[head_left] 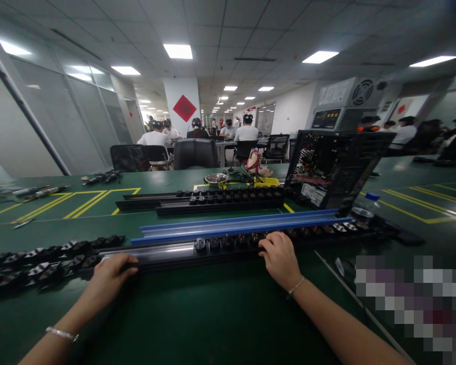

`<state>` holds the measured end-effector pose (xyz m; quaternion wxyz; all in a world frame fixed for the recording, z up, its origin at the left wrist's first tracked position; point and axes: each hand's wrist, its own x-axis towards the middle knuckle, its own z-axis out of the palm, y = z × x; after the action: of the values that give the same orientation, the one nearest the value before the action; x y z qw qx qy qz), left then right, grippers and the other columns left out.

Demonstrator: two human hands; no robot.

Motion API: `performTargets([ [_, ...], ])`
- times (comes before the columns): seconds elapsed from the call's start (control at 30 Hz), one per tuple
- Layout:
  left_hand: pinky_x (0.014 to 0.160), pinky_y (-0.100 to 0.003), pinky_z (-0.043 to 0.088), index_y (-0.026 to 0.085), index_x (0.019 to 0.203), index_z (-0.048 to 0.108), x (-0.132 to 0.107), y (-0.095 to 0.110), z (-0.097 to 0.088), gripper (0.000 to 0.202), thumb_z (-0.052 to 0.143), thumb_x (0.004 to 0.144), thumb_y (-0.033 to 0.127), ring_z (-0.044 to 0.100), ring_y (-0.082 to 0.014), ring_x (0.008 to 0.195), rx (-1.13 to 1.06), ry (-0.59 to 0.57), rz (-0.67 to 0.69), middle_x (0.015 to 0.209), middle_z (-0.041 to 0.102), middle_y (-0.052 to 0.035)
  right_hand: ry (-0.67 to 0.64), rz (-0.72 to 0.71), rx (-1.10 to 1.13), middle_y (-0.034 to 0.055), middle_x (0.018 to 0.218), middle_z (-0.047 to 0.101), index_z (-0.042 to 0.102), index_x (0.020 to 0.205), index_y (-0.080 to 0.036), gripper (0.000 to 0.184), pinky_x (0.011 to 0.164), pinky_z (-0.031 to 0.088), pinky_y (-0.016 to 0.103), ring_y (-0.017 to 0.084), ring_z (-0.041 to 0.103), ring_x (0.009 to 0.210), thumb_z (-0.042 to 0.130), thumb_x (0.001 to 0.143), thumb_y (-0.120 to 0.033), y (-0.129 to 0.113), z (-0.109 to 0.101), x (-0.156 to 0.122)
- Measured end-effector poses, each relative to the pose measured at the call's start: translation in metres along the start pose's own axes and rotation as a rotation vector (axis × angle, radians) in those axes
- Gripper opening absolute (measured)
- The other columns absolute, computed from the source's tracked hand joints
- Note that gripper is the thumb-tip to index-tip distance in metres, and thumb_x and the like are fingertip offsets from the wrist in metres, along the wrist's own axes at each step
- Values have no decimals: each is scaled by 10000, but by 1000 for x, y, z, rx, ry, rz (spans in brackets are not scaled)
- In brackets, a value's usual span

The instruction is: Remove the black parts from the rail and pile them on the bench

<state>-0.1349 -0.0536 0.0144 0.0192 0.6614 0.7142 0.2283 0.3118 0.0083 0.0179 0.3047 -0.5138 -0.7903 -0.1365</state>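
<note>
A long black channel rail (163, 255) lies across the table in front of me, its left stretch bare and shiny inside. Small black socket-like modules (227, 242) with metal parts sit in a row along its middle and right. My left hand (113, 274) is closed on the rail's near edge towards its left end, thumb and fingers together. Farther right, my right hand (283, 257) has its fingers curled in at the row of modules; its fingertips hide what they pinch. Just behind runs a blue channel strip (213, 226). More black modules (41, 266) lie in rows at left.
Further back are other black rails (220, 205) with modules, a metal bowl (216, 178), and an open computer case (334, 170) with power supplies on top. A capped plastic bottle (366, 206) stands at right. Cables (102, 177) lie at far left. Several people sit beyond the table.
</note>
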Motion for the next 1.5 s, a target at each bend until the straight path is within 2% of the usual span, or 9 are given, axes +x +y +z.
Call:
performTargets([
  [0.4,881,-382,405,230,802,595,24,17,26,145,529,693,299,579,-230,954,7,-42,-22,917,668,-36,-22,14,-41,41,821,510,621,769,-192,85,806,342,329,180,441,828,615,718,-125,23,22,16],
  [0.87,885,-367,397,222,875,604,65,31,36,182,501,739,287,568,-226,964,83,-18,-2,968,667,-45,-22,40,-90,39,829,508,626,797,-209,88,783,335,327,186,441,832,603,729,-158,32,39,35],
  [0.97,883,-361,396,214,913,610,67,37,42,216,480,763,298,561,-230,981,146,10,-15,986,664,-51,-75,57,-144,44,835,526,624,767,-207,65,805,328,339,193,459,845,608,723,-163,25,32,41],
  [1.07,884,-367,391,224,922,617,64,44,45,228,483,774,333,556,-239,987,205,8,-30,998,664,-42,-137,40,-276,71,830,564,629,759,-192,80,882,273,421,216,492,851,572,735,-141,9,21,49],
  [1.23,876,-392,392,225,925,618,54,54,44,228,480,788,344,553,-252,983,220,-24,-48,994,658,-45,-156,99,-335,143,836,602,639,767,-145,122,818,289,438,250,517,824,517,763,-159,-25,12,62],
  [1.3,886,-408,392,217,953,607,49,59,45,237,480,794,339,548,-257,984,208,6,-35,1000,645,-55,-116,65,-301,141,831,597,624,775,-144,125,811,301,419,248,506,835,501,777,-160,-36,16,62],
  [1.37,924,-412,383,199,1038,569,44,69,49,288,483,801,338,527,-254,1026,189,116,9,1068,609,-76,-93,1,-239,121,838,584,604,782,-150,120,796,315,379,234,491,851,485,793,-160,-44,24,58],
  [1.43,992,-413,346,181,1102,523,41,85,56,332,476,817,345,483,-247,1107,147,226,116,1159,555,-97,-86,-86,-165,95,864,575,592,824,-161,129,797,320,348,212,478,861,463,817,-164,-49,35,52],
  [1.5,1020,-404,333,185,1127,496,41,109,66,331,446,847,353,452,-233,1156,70,247,240,1203,526,-97,-88,-143,-90,80,886,574,589,876,-167,129,783,327,323,198,471,865,477,813,-169,-52,45,47],
])
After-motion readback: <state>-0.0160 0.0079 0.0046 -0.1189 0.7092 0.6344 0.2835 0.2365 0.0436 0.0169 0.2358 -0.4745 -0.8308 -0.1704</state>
